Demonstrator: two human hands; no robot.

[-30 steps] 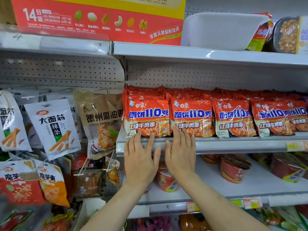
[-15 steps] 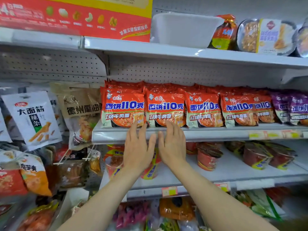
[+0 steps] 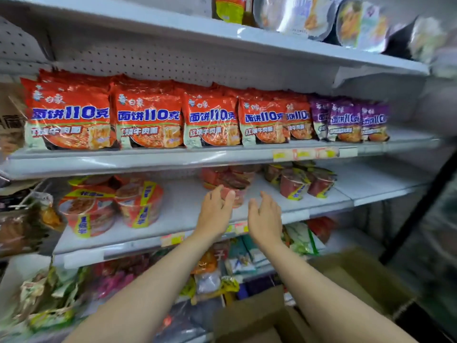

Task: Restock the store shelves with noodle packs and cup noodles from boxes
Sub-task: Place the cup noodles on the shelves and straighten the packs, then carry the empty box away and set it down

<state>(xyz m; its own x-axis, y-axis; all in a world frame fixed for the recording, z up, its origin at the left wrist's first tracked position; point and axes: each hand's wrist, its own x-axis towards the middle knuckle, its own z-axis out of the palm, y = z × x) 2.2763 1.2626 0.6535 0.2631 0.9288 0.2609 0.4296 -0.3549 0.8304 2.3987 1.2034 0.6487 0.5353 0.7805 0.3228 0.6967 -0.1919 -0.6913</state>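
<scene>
Red noodle packs (image 3: 148, 117) fill the middle shelf (image 3: 123, 162) in a row, with purple noodle packs (image 3: 346, 120) at its right end. Below it, cup noodles stand on a white shelf (image 3: 178, 214): big red and yellow cups (image 3: 111, 206) at the left, dark red cups (image 3: 230, 179) in the middle, smaller cups (image 3: 304, 181) at the right. My left hand (image 3: 215, 214) and my right hand (image 3: 265, 219) hover in front of the lower shelf, fingers relaxed, holding nothing. The left hand's fingertips are just in front of a dark red cup.
An open cardboard box (image 3: 296, 305) sits low at the right under my right arm. Snack bags (image 3: 49, 293) crowd the bottom shelf. Packaged bowls (image 3: 321, 18) line the top shelf. A dark cabinet edge (image 3: 420, 206) borders the right side.
Both hands have left the edge of the noodle pack shelf and dropped to the cup noodle shelf. The view has swung to the right and down, bringing the cardboard box into sight.
</scene>
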